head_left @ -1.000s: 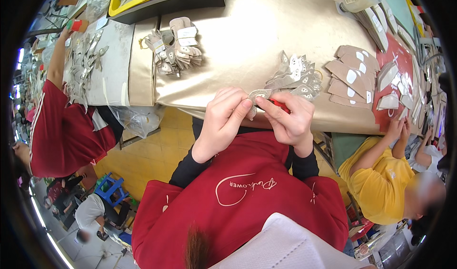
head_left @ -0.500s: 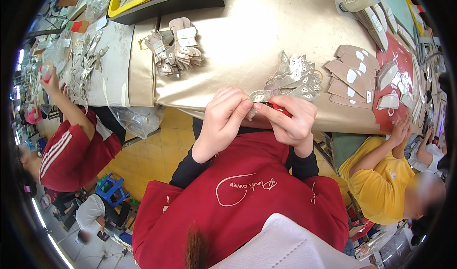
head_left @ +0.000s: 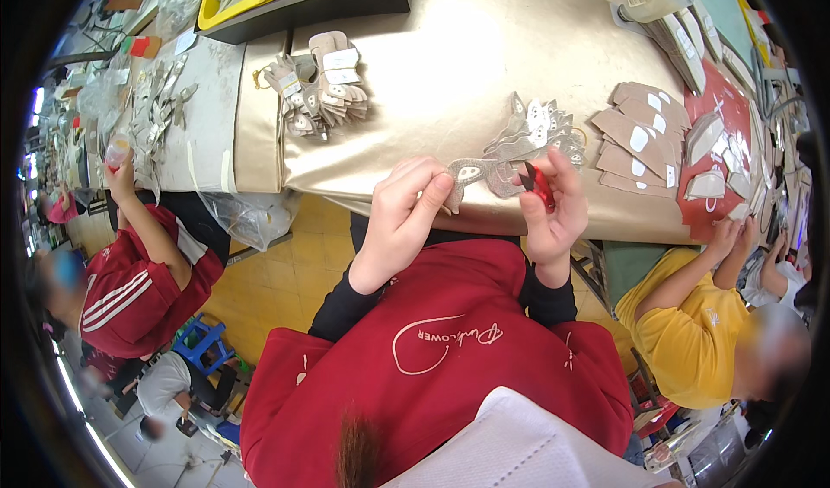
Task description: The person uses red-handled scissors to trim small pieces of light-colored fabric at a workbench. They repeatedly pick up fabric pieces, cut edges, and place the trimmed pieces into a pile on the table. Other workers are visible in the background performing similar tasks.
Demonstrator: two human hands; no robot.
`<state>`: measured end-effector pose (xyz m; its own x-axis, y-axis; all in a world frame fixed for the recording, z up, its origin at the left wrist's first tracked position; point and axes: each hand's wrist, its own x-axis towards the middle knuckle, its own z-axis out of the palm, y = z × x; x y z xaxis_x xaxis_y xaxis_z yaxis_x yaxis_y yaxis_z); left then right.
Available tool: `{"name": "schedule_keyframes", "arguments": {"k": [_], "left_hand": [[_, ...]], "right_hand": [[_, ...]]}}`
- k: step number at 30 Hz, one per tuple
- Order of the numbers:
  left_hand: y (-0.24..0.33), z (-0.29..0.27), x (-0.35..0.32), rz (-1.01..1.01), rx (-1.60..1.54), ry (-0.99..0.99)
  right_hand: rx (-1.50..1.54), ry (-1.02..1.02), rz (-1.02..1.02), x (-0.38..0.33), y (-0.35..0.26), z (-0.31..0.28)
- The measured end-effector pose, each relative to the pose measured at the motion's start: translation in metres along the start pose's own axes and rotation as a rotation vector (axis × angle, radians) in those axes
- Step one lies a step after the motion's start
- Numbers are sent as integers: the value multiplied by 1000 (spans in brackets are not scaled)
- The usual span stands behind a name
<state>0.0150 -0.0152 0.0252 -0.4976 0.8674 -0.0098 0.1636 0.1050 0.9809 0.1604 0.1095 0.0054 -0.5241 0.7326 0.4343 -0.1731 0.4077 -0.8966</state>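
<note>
My left hand (head_left: pixel 402 203) pinches one end of a curved grey fabric piece (head_left: pixel 469 173) that has a white patch in its middle. Its far end reaches toward a fanned pile of similar grey pieces (head_left: pixel 538 125) on the table. Whether it is joined to that pile I cannot tell. My right hand (head_left: pixel 558 216), just right of the held piece, has a small pair of red thread snips (head_left: pixel 543 189) with dark pointed tips against its fingers. The snips are apart from my left hand, with their tips upward.
A bundle of grey pieces (head_left: pixel 320 90) lies at the left on the gold-covered table (head_left: pixel 415 73). Flat brown pieces (head_left: pixel 640 138) lie at the right, beside a red sheet (head_left: pixel 696 216). A black tray (head_left: pixel 346 0) stands at the back. Co-workers sit on both sides.
My right hand has drawn back rightward from the grey piece, its fingers loosened and the snips turned upward. My left hand keeps its pinch. The co-worker at left has moved the bottle.
</note>
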Motion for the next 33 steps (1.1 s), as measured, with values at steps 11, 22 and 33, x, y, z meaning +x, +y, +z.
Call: {"name": "schedule_keyframes", "arguments": {"k": [11, 22, 33], "left_hand": [[3, 2, -4, -124, -145, 22], [8, 1, -3, -287, -230, -43], [-13, 7, 3, -313, -108, -348]], "right_hand": [[209, -217, 447, -11, 1, 13], [325, -121, 486, -6, -3, 9], [574, 167, 637, -6, 7, -5]]}}
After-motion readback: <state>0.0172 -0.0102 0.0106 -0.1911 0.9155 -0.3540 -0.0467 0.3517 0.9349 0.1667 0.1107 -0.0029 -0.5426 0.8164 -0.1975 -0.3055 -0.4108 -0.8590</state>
